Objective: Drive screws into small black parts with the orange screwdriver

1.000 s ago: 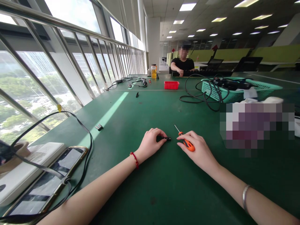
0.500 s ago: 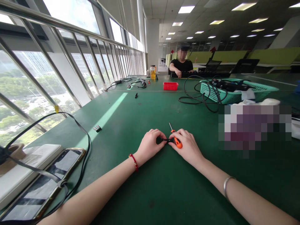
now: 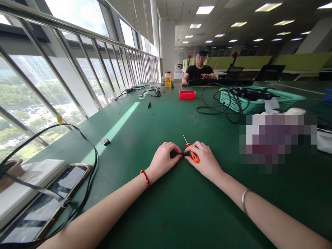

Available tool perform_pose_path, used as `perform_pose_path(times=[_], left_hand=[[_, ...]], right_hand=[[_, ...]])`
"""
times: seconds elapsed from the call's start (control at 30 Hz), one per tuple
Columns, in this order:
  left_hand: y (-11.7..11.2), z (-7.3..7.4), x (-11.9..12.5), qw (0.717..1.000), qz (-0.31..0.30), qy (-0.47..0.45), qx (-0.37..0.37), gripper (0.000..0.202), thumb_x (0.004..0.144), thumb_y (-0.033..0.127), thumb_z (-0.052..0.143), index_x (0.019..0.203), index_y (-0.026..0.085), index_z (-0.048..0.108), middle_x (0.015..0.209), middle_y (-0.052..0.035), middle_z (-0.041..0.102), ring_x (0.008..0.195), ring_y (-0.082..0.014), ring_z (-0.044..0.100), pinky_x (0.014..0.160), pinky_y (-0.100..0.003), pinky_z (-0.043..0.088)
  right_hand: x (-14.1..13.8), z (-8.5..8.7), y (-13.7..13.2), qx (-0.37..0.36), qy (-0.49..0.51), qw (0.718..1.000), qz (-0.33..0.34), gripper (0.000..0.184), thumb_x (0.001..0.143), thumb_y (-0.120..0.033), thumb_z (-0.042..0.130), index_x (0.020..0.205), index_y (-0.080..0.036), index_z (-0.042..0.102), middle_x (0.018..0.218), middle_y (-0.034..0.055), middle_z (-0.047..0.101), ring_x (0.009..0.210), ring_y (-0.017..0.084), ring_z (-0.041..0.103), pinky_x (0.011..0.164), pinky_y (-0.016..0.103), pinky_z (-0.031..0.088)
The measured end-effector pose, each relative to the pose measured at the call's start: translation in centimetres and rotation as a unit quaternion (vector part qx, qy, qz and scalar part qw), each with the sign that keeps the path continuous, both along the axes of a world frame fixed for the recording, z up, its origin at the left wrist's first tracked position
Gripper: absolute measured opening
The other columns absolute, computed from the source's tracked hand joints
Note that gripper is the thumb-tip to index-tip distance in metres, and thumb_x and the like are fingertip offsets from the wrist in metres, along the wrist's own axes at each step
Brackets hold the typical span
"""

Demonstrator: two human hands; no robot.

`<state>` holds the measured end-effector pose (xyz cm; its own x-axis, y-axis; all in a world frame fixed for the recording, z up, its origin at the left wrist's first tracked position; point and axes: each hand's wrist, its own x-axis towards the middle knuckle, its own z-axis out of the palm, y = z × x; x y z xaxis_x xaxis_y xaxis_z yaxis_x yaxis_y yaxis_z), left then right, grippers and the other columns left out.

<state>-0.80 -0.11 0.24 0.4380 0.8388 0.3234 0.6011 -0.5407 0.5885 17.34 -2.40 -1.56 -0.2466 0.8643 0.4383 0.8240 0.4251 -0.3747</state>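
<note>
Green bench (image 3: pixel 150 211), with the left hand (image 3: pixel 165 158) and right hand (image 3: pixel 204 159) reaching in from near left and near right, fingers curled, nearly meeting. Left grip's pinching a small black part (image 3: pixel 183 154) between thumb and fingers; right grip's got an orange-and-black screwdriver (image 3: pixel 194 157), fingertips seemingly on the part's right end too. Chunky handle, skinny metal shaft. It slants, tip aimed far and slightly left. Black part lies roughly left-to-right, between both hands.
</note>
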Motion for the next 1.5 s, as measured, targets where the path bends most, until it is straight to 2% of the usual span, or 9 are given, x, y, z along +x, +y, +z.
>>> perform_pose_path(times=[0.7, 1.1, 1.27, 1.4, 1.5], left_hand=[[0.0, 0.0, 0.0, 1.0, -0.008, -0.001, 0.005, 0.004, 0.079, 0.021, 0.059, 0.081, 0.019, 0.063, 0.088, -0.0031, 0.066, 0.088, -0.0199, 0.055, 0.08, -0.034, 0.045], [-0.3, 0.4, -0.1, 0.999, -0.01, -0.039, 0.03, 0.004, 0.079, 0.023, 0.062, 0.081, 0.02, 0.063, 0.09, -0.0038, 0.064, 0.091, -0.0203, 0.054, 0.084, -0.036, 0.045], [-1.1, 0.3, -0.4, 0.998, 0.01, -0.049, 0.042, 0.004, 0.078, 0.024, 0.064, 0.079, 0.02, 0.064, 0.092, -0.0047, 0.063, 0.093, -0.0209, 0.053, 0.085, -0.037, 0.045], [-1.9, 0.3, -0.2, 0.997, -0.012, -0.052, 0.048, 0.004, 0.079, 0.024, 0.064, 0.08, 0.02, 0.064, 0.09, -0.0036, 0.063, 0.089, -0.0194, 0.054, 0.082, -0.035, 0.046], [-2.1, 0.4, 0.0, 0.997, -0.019, -0.054, 0.056, 0.005, 0.079, 0.025, 0.064, 0.08, 0.02, 0.064, 0.089, -0.0034, 0.064, 0.087, -0.0186, 0.054, 0.082, -0.034, 0.046]], right_hand=[[-0.1, 0.3, -0.3, 0.006, -0.01, 1.0, -0.006, 0.008, 0.08, -0.017, 0.063, 0.087, -0.021, 0.061, 0.09, 0.0038, 0.057, 0.086, 0.02, 0.053, 0.078, 0.037, 0.046], [0.3, 0.1, -0.2, -0.004, 0.008, 1.0, -0.009, 0.013, 0.08, -0.02, 0.063, 0.093, -0.022, 0.061, 0.092, 0.0046, 0.057, 0.088, 0.022, 0.054, 0.077, 0.038, 0.047], [1.1, 0.8, -1.1, 0.041, 0.042, 0.998, 0.021, 0.018, 0.08, -0.022, 0.063, 0.097, -0.022, 0.06, 0.093, 0.0041, 0.057, 0.09, 0.02, 0.055, 0.083, 0.038, 0.046], [1.2, 1.3, -1.6, 0.095, 0.016, 0.993, 0.066, 0.017, 0.08, -0.025, 0.064, 0.096, -0.022, 0.061, 0.092, 0.0044, 0.057, 0.092, 0.02, 0.053, 0.088, 0.039, 0.043], [1.1, 1.5, -1.7, 0.104, -0.004, 0.991, 0.084, 0.012, 0.082, -0.026, 0.061, 0.093, -0.023, 0.062, 0.091, 0.0043, 0.058, 0.092, 0.021, 0.053, 0.089, 0.039, 0.042]])
